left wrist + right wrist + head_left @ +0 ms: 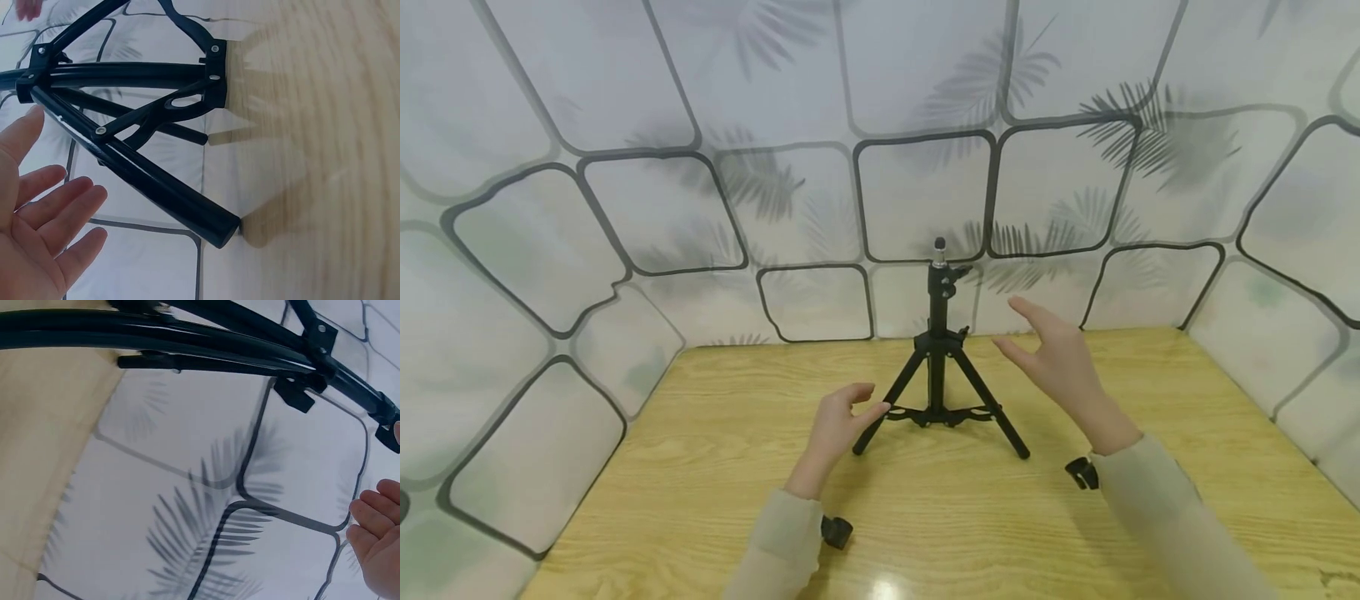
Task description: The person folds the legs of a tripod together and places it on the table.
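Note:
A black tripod light stand [937,333] stands upright on the wooden table, its legs spread and a silver stud with a dark tip at the top. To its left, my left hand [838,423] is by one leg, thumb and fingers parted; in the left wrist view the fingers [59,200] are loosely spread beside the tripod leg [169,184], holding nothing. My right hand [1060,358] hovers to the right of the column, thumb and index finger apart. In the right wrist view only part of that right hand [380,531] shows, below the stand's upper knob [389,434].
The wooden table [730,467] runs back to a wall covering [805,208] with a dark-outlined block and leaf pattern, which also rises on both sides. A black strap mount sits at each wrist, the left mount [836,532] and the right mount [1082,473].

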{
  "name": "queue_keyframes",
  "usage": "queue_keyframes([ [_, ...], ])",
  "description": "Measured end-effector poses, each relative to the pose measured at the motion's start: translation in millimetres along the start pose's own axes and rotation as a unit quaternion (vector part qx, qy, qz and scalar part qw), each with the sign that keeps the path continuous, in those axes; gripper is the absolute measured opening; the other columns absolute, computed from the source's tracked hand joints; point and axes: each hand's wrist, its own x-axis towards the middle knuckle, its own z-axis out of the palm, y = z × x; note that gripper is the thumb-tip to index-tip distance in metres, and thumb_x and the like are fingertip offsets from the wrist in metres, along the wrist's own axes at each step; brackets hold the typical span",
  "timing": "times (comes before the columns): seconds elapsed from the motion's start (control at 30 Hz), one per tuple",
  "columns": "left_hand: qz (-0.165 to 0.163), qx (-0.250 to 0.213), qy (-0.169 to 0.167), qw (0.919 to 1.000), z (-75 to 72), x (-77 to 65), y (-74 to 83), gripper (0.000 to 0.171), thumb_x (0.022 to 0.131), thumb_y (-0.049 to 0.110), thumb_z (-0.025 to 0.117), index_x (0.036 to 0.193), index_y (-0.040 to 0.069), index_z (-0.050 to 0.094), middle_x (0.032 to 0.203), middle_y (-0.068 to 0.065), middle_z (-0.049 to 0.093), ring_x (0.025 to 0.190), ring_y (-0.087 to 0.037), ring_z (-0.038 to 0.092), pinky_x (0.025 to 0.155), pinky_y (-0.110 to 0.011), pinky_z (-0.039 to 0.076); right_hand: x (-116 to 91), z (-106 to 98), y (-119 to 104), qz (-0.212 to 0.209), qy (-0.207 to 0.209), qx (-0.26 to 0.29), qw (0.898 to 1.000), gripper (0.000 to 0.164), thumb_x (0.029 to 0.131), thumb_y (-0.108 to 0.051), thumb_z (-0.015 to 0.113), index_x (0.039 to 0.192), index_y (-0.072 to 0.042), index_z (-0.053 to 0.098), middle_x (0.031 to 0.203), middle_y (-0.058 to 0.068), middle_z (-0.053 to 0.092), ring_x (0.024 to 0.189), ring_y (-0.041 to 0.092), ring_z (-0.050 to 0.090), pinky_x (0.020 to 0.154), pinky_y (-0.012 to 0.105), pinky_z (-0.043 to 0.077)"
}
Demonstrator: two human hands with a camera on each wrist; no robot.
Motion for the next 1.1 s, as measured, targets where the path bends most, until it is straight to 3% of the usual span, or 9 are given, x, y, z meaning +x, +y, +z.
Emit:
queue_keyframes([
  [0.37,0.035,0.054,-0.027,0.9976,4.0,0.1,-2.6,0.026,0.079,0.018,0.067,0.097,-0.001,0.065,0.088,-0.010,0.066,0.083,-0.023,0.061,0.072,-0.036,0.049,49.9,-2.1,-19.1,-0.028,0.003,0.033,0.999,0.049,0.075,-0.017,0.071,0.118,0.001,0.055,0.114,0.016,0.057,0.096,0.030,0.056,0.081,0.042,0.044],
  [0.43,0.032,0.049,-0.032,0.9978,4.5,0.1,-3.1,0.024,0.079,0.017,0.068,0.095,-0.001,0.065,0.086,-0.010,0.066,0.082,-0.023,0.061,0.071,-0.036,0.049,57.2,-3.4,-21.5,-0.013,-0.013,0.038,0.999,0.049,0.077,-0.021,0.069,0.120,-0.002,0.054,0.116,0.015,0.056,0.092,0.029,0.057,0.080,0.042,0.044],
  [0.67,0.016,0.035,-0.041,0.9984,4.9,-0.6,-3.0,0.024,0.078,0.015,0.068,0.096,-0.001,0.065,0.086,-0.009,0.066,0.083,-0.023,0.061,0.072,-0.037,0.049,75.5,-3.0,-27.2,0.047,-0.089,0.061,0.993,0.055,0.080,-0.035,0.064,0.125,-0.006,0.049,0.125,0.012,0.050,0.116,0.028,0.043,0.094,0.043,0.034],
  [1.1,-0.011,0.032,-0.039,0.9987,8.5,1.1,-3.2,0.024,0.077,0.016,0.070,0.095,0.001,0.064,0.087,-0.008,0.065,0.082,-0.022,0.060,0.069,-0.035,0.049,86.4,5.3,-24.1,0.109,-0.171,0.123,0.971,0.054,0.078,-0.038,0.066,0.122,-0.009,0.052,0.122,0.006,0.052,0.112,0.026,0.047,0.091,0.041,0.038],
])
